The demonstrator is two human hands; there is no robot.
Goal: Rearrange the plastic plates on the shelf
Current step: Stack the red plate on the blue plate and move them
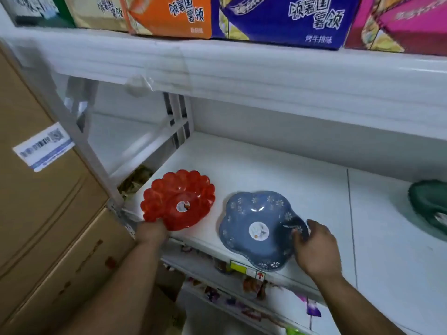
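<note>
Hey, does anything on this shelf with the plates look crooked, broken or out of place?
Nothing looks broken or spilled. The blue flower-shaped plastic plate overhangs the front edge of the white shelf, with the right hand at its rim. The red scalloped plastic plate also sits at the edge, held by the left hand.

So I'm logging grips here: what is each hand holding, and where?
Left hand grips the red plate at its near rim; right hand holds the blue plate by its right rim.
</note>
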